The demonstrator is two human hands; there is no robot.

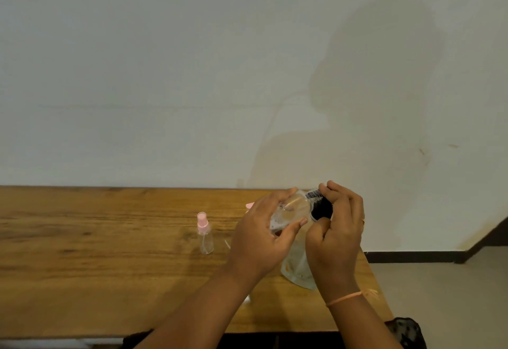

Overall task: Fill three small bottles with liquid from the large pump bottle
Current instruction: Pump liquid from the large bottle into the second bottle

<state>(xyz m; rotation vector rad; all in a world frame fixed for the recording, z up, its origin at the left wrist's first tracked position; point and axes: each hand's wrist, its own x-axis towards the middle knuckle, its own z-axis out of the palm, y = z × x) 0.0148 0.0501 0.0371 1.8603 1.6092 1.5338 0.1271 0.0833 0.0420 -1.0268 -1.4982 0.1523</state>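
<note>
I have the large pump bottle (295, 219) tilted near the table's (110, 238) right edge, its base seeming to rest on the wood. My left hand (264, 238) is wrapped around the clear shoulder, thumb and fingers closed on it. My right hand (338, 227) is curled shut on the black collar (321, 208) at the neck. The clear plastic looks smooth and likely slippery, and thin enough to give, so I judge the shoulder the firmer hold. One small bottle (205, 234) with a pink sprayer stands upright left of my hands, toward the far edge. Another pink cap (249, 205) peeks behind my left hand.
</note>
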